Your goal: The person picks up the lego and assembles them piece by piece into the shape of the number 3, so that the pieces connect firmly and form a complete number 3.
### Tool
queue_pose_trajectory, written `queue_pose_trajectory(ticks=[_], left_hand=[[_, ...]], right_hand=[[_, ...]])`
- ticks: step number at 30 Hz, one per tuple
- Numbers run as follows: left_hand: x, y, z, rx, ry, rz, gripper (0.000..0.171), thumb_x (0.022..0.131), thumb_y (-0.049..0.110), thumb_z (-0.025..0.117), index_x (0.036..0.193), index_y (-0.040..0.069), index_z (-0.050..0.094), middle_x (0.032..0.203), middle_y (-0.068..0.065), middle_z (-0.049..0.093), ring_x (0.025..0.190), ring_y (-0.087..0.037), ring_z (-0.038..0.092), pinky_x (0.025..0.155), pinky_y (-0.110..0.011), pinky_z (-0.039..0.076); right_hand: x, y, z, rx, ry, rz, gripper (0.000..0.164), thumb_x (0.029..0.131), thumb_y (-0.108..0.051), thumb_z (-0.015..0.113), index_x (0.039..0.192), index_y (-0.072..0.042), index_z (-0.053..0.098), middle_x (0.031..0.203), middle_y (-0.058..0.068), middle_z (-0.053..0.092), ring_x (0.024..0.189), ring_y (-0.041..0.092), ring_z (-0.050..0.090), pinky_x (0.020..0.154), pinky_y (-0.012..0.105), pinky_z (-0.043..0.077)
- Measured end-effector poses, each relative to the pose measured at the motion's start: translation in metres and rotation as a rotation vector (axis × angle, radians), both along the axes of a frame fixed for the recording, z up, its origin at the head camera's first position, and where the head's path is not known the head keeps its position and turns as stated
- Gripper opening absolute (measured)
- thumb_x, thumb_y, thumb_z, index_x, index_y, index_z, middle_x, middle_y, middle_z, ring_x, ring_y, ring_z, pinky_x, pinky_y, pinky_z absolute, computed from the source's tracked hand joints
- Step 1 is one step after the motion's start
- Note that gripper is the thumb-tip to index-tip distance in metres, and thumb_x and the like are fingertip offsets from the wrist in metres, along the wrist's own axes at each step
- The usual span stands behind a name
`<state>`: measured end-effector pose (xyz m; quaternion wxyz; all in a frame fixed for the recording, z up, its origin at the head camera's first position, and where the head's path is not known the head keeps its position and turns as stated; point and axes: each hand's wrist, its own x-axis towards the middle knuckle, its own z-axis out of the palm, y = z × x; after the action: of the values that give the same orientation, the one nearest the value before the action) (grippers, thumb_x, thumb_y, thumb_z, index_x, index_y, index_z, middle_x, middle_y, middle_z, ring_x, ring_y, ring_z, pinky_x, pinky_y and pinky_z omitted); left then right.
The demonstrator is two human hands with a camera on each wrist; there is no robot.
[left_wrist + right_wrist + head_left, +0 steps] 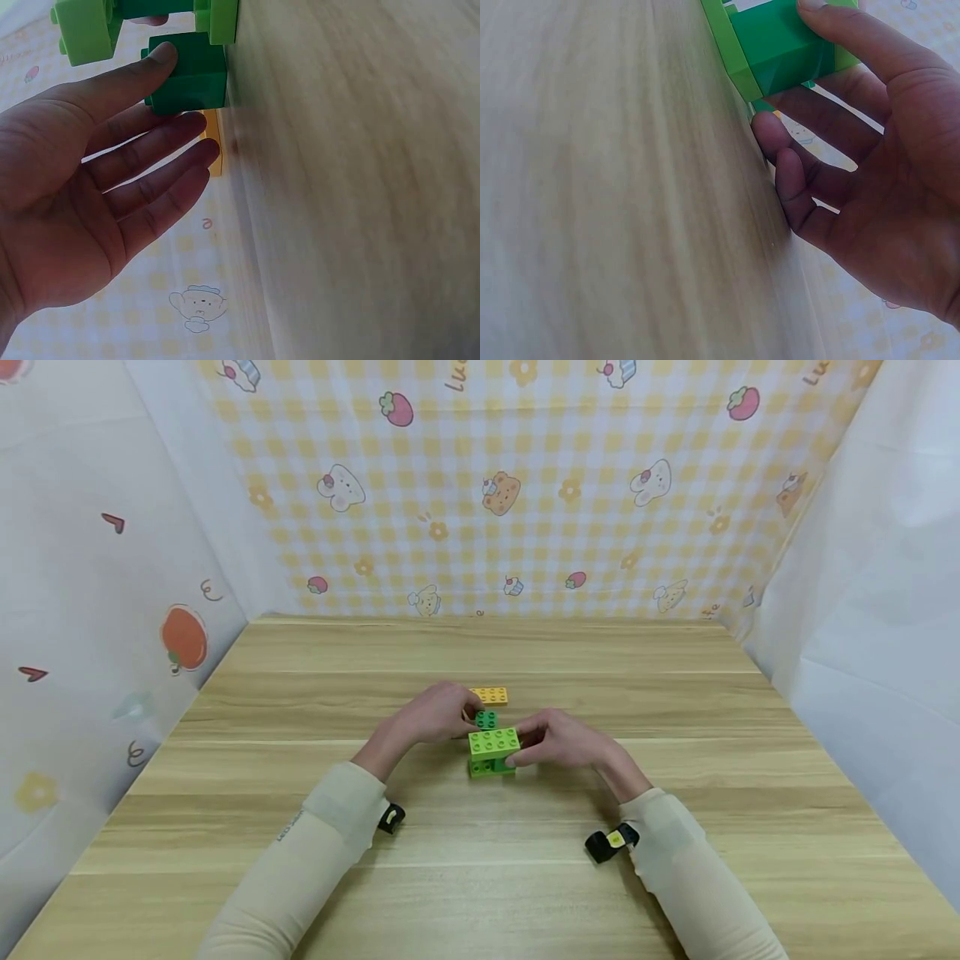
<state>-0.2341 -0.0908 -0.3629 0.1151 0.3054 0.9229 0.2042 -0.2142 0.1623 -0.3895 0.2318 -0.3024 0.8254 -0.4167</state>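
A stack of building blocks (494, 755) stands on the table, made of two light green bricks with a dark green brick (784, 41) between them at its right end. My right hand (567, 743) grips the stack from the right, thumb on the dark green brick. Just behind the stack is a separate dark green brick (201, 79) with studs on top. My left hand (437, 714) pinches this brick from the left, the thumb on its near side and the other fingers on its far side, partly hidden.
Behind the separate dark green brick lies a flat yellow-orange brick (493, 695), partly covered by the left hand in the head view. The wooden table (480, 877) meets a checked cloth (480, 543) at the back and pale cloths at both sides.
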Motion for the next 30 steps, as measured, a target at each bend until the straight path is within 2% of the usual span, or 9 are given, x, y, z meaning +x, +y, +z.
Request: queue_pose_trajectory(ticks=[21,30], left_hand=[[0.0000,0.0008,-0.0022,0.007,0.009,0.014,0.012,0.096,0.019,0.078,0.104,0.010,0.079,0.094,-0.001,0.075,0.082,-0.013,0.062,0.078,-0.030,0.052],[-0.0020,0.0006,-0.0057,0.005,0.021,0.024,0.014,0.096,0.020,0.078,0.106,0.009,0.078,0.091,0.001,0.072,0.079,-0.013,0.059,0.076,-0.029,0.049]], right_hand=[[0.0012,-0.0005,-0.0001,0.000,0.004,-0.010,0.029,0.094,-0.021,0.081,0.121,-0.009,0.079,0.109,0.003,0.081,0.095,0.013,0.071,0.084,0.027,0.053],[0.0018,-0.0002,0.0001,-0.009,-0.002,-0.004,0.030,0.094,-0.020,0.081,0.121,-0.009,0.079,0.108,0.003,0.081,0.094,0.013,0.070,0.081,0.026,0.053]])
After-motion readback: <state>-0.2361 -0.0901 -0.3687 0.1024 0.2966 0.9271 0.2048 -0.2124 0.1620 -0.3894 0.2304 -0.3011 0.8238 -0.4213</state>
